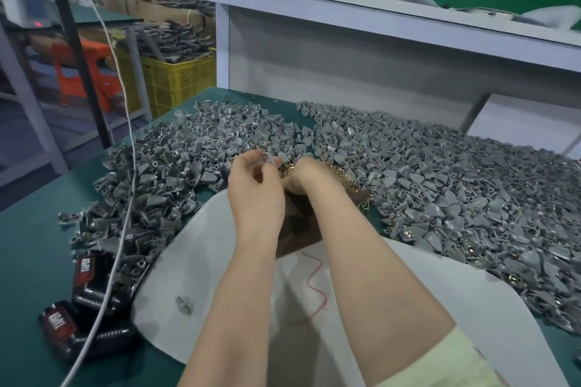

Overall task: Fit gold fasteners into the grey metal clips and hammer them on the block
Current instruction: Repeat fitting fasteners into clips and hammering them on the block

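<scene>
Head view: left hand (254,188) pinches clip (269,158) near block (298,229). Right hand (303,174) curled beside fasteners (344,181), grip unclear. Fitting stage, hammering not yet done. Heaps (440,185) cover desk (31,245): most work likely left.

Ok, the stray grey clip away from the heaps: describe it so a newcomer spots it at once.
Find the white sheet spread on the green table in front of the person. On its left part, just left of the left forearm, lies a single grey clip. Other clips sit heaped in piles around the sheet; this one lies alone on bare white.
</scene>
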